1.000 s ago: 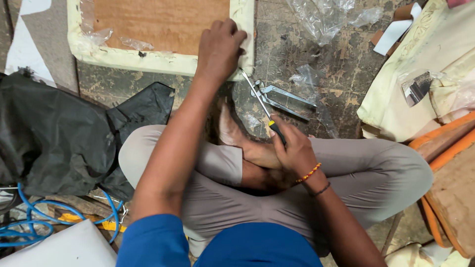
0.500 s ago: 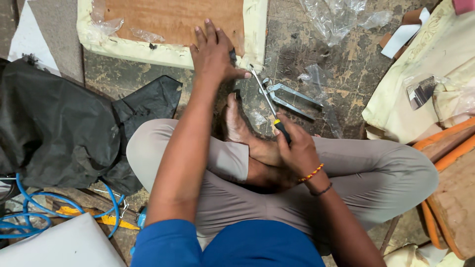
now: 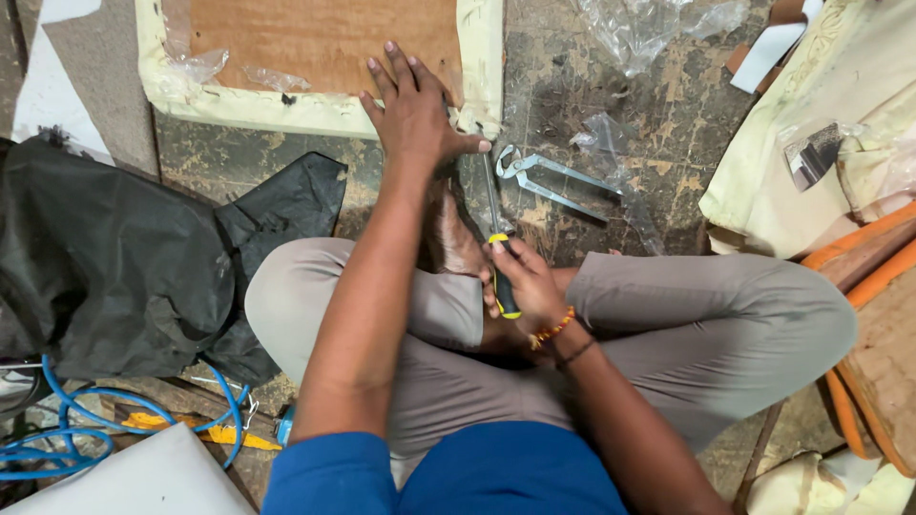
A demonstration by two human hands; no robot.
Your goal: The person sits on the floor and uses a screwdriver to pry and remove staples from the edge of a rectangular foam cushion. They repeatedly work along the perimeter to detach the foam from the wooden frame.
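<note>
The screwdriver (image 3: 496, 238) sits in the middle of the frame. Its black and yellow handle is in the right hand (image 3: 525, 286), and the fingers are wrapped tight around it. The thin metal shaft points up toward the corner of a seat panel (image 3: 324, 105) at the top of the frame. The panel is brown board with pale foam and cloth around its edge.

The left hand (image 3: 415, 114) lies flat on that edge, fingers spread wide, holding nothing. Its thumb is right next to the screwdriver tip.

That looks risky. If the tip slips off the edge, it could poke the thumb, because the two are so close. A hard push could also tear the pale cloth.

Just right of the shaft, metal pincers (image 3: 553, 176) lie on the stone floor (image 3: 611, 219). The person sits cross-legged in grey trousers (image 3: 706, 315), with a bare foot under the arms. A black cloth (image 3: 124, 257) lies on the left, and a blue hose (image 3: 67, 429) curls at the lower left.
</note>
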